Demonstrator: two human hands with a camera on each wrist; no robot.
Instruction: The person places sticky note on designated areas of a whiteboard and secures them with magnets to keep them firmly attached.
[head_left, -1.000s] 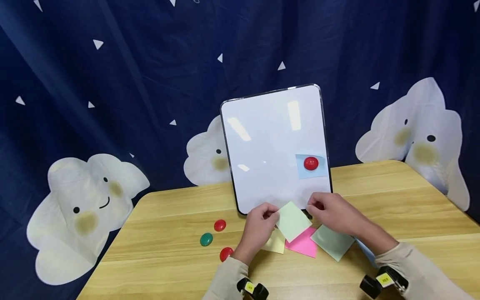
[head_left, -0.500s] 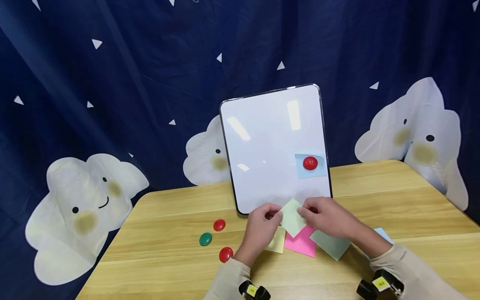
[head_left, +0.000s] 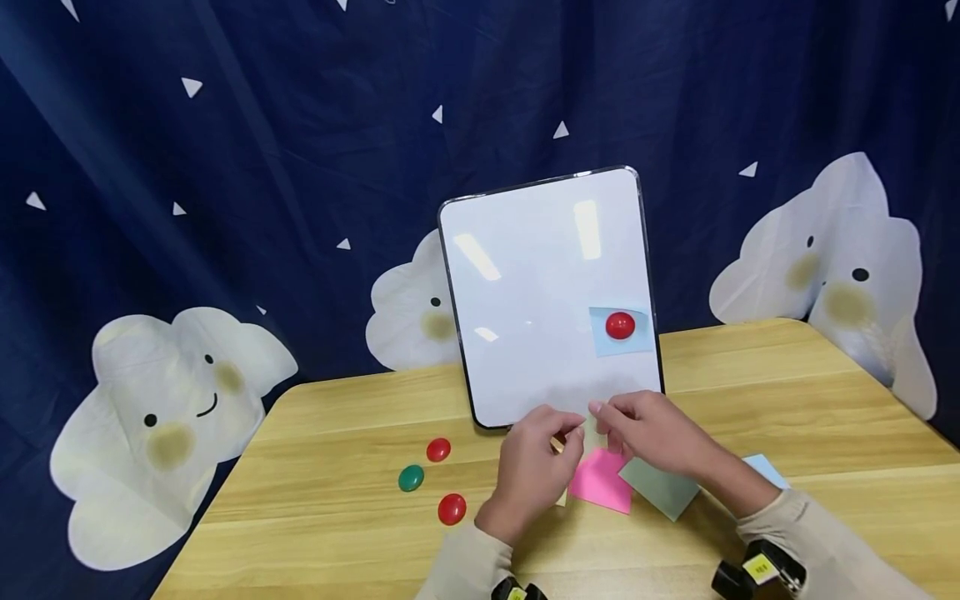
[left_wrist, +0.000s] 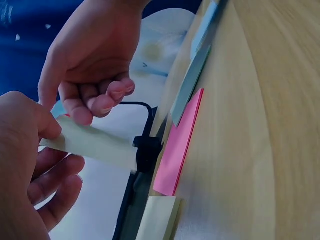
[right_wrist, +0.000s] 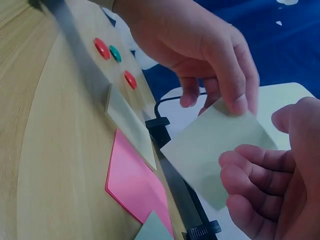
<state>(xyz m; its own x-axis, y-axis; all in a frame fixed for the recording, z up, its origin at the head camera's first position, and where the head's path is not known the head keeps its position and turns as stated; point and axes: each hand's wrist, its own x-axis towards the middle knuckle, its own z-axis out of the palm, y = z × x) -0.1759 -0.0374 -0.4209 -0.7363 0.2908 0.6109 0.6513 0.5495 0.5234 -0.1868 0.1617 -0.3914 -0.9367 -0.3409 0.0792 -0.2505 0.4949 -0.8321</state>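
Note:
My left hand (head_left: 536, 467) pinches a pale green sticky note (right_wrist: 210, 145) by one corner between thumb and forefinger. The note hangs above the table, in front of the foot of a whiteboard (head_left: 540, 292), and is mostly covered by the hands in the head view. My right hand (head_left: 652, 433) is close to the note from the other side; in the right wrist view its fingers are loosely bent over the sheet, with the thumb apart from them. Below lie a pink sticky pad (head_left: 600, 487), a yellow one (right_wrist: 127, 122) and a green one (head_left: 663, 487).
A red magnet (head_left: 620, 326) sits on a light blue note (head_left: 603, 346) on the whiteboard. Two red magnets (head_left: 452, 508) and a green magnet (head_left: 411, 477) lie on the table at left. A light blue pad (head_left: 765, 471) is by the right forearm. Behind hangs a dark blue curtain (head_left: 300, 125).
The right hand has come left to the note, and the left hand has shifted slightly right. The note has turned from facing the head view to being mostly hidden between the hands.

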